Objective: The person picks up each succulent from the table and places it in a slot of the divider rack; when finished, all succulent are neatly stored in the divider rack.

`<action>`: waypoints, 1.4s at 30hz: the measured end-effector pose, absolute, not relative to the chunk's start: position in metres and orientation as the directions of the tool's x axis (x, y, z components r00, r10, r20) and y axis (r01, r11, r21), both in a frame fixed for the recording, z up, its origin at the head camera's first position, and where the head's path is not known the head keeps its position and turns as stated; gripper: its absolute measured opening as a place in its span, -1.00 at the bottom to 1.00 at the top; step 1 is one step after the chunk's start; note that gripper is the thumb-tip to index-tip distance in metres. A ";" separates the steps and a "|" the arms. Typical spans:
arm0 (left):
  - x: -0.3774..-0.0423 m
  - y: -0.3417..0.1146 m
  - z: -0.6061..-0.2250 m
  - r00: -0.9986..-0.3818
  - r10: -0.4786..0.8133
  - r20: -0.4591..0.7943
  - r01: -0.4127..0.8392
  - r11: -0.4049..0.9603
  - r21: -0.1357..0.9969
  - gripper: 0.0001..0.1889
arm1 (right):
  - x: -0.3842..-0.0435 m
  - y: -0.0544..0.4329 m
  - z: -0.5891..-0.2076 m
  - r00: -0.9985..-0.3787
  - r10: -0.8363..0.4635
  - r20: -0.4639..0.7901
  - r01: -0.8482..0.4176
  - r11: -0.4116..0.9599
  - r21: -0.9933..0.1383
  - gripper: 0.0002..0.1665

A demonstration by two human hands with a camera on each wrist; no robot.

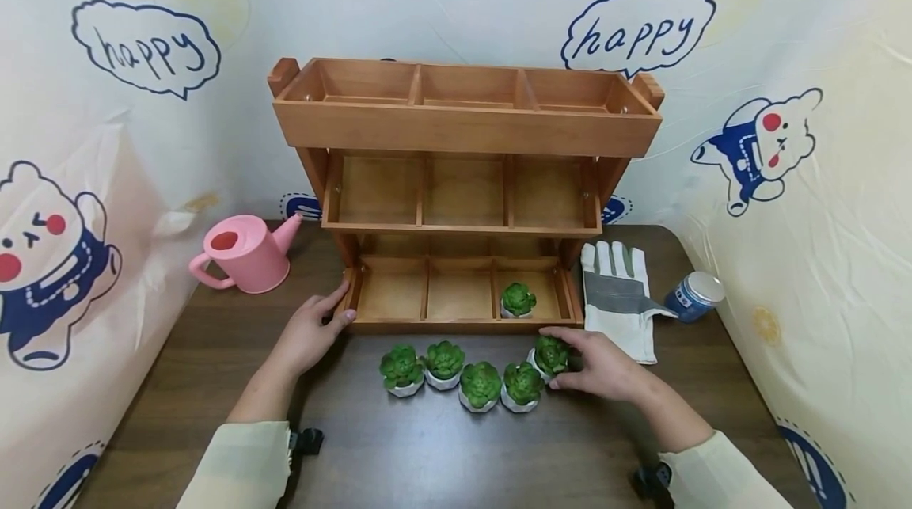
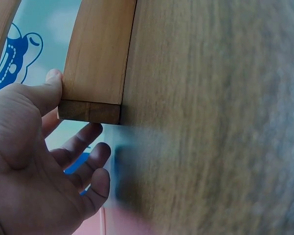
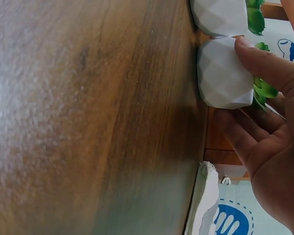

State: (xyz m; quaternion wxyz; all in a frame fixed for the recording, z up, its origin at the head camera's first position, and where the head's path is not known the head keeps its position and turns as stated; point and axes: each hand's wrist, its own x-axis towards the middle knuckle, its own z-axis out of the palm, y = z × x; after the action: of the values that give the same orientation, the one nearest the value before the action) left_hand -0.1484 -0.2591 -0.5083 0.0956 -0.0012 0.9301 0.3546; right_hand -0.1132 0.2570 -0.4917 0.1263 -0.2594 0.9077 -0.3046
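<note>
A three-tier wooden shelf (image 1: 466, 133) with divided compartments stands at the back of the table. My left hand (image 1: 306, 331) holds its lower left front corner, thumb and index finger against the wood (image 2: 95, 54). My right hand (image 1: 598, 362) grips a small potted succulent (image 1: 551, 354) with a white faceted pot (image 3: 225, 73), thumb on one side and fingers on the other. This pot is at the right end of a row of similar succulents (image 1: 480, 385) in front of the shelf. Another succulent (image 1: 518, 299) sits in the bottom tier's right compartment.
A pink watering can (image 1: 248, 256) stands left of the shelf. To the right lie white and grey gloves (image 1: 616, 295), partly beside the shelf, and a blue can with a silver lid (image 1: 694, 297). Printed cloth (image 1: 456, 2) surrounds the dark wooden table (image 1: 399, 453).
</note>
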 end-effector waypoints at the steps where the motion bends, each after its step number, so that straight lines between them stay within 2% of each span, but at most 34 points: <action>1: -0.148 -0.259 -0.508 -0.982 0.065 -0.177 -0.069 0.749 0.659 -0.26 | -0.113 0.257 -0.492 -0.833 -0.549 -0.070 -0.396 0.680 -0.617 -0.07; 11: -0.148 -0.259 -0.506 -0.988 0.072 -0.134 -0.035 0.747 0.664 -0.29 | -0.114 0.257 -0.484 -0.824 -0.566 -0.039 -0.435 0.674 -0.598 -0.09; 34: -0.149 -0.258 -0.509 -0.985 0.064 -0.159 -0.059 0.744 0.666 -0.28 | -0.128 0.253 -0.464 -0.806 -0.589 0.061 -0.502 0.625 -0.597 -0.11; 42: -0.148 -0.258 -0.510 -0.986 0.065 -0.152 -0.054 0.744 0.666 -0.28 | -0.135 0.248 -0.455 -0.807 -0.589 0.042 -0.488 0.626 -0.608 -0.12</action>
State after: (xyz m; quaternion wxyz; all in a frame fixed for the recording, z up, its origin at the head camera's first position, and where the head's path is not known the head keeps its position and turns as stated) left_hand -0.1482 -0.2578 -0.5099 0.0826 0.0030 0.9301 0.3579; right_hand -0.1347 0.2481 -0.4549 0.0805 -0.2997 0.8980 -0.3119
